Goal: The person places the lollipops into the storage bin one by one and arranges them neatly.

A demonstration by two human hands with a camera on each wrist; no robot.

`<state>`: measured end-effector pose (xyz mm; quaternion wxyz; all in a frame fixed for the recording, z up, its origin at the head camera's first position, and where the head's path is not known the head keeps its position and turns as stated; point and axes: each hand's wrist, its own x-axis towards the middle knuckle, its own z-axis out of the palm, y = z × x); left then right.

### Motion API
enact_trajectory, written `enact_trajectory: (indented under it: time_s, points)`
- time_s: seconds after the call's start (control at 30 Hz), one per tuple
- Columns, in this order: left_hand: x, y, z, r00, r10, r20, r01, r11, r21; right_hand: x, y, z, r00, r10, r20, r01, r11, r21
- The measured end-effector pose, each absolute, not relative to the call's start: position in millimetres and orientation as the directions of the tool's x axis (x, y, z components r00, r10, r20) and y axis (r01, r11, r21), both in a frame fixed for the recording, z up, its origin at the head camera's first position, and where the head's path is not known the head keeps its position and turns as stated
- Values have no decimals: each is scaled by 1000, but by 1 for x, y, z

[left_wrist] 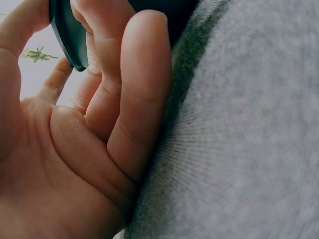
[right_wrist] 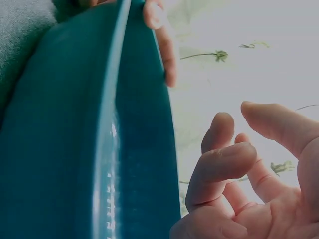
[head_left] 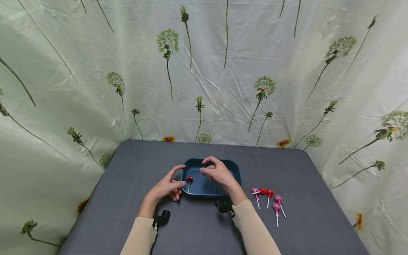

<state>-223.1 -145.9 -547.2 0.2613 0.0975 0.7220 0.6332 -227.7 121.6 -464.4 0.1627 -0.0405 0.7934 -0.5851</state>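
A dark blue tray point(head_left: 204, 194) stands on the grey table. My left hand point(head_left: 165, 186) grips its left end, with thumb and index finger at the rim and the other fingers curled beside the wall; the left wrist view shows the tray corner point(left_wrist: 75, 50) between them. Over the tray's middle hovers my right hand point(head_left: 218, 173), thumb and index finger apart and nothing between them. One lollipop point(head_left: 190, 179) with a dark red wrapper lies inside at the left, its stick toward me. The tray's wall point(right_wrist: 144, 124) fills much of the right wrist view, beside my right fingers point(right_wrist: 224, 164).
Several wrapped lollipops lie on the table right of the tray: a pink one point(head_left: 255, 191), a red one point(head_left: 269, 192) and another pink one point(head_left: 276, 207) among them. A light curtain point(head_left: 216, 71) with printed dandelions hangs behind the grey table point(head_left: 191, 230).
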Motion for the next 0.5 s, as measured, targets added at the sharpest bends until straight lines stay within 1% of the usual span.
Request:
enact_trajectory:
  time_s: [0.37,0.5]
  points:
    - [-222,-146,-547,-848,475,-235,-170,177,969,-223,143,-452,-950,-264,-165,91,270,-958]
    - [-221,-146,-547,-847,479,-231,-164,177,970,-223,151,-449,-953,-253,-167,101,256,-961]
